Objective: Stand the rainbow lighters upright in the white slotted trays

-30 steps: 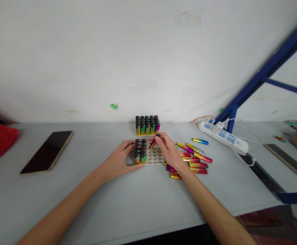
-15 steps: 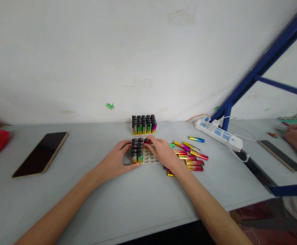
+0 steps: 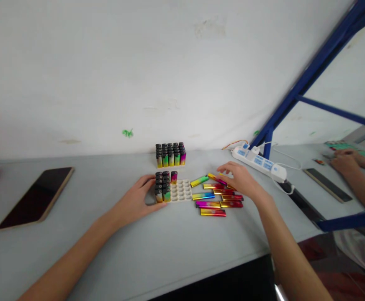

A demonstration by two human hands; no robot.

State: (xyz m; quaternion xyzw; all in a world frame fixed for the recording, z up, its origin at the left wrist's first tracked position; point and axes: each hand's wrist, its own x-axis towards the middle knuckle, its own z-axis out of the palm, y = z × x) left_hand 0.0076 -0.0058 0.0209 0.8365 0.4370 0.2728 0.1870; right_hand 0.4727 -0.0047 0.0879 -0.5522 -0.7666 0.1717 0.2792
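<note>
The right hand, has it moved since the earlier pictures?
Yes. The right hand left the tray and went right, over the loose lighters.

a pale grey worktop [image 3: 176, 246] runs the full width of the view, its near edge dropping to a dark gap and a patch of reddish floor [image 3: 352, 284] at the lower right. behind it rises a plain white wall [image 3: 138, 62], scuffed in places, with a small green mark [image 3: 127, 133] low down and a faint smudge higher up. a blue metal frame [image 3: 311, 79] slants from the upper right corner down to the worktop, with a crossbar [image 3: 339, 112] branching off to the right and another blue bar [image 3: 348, 220] lower, near the worktop's right edge. the light is soft and even, with only faint shadows.
</note>
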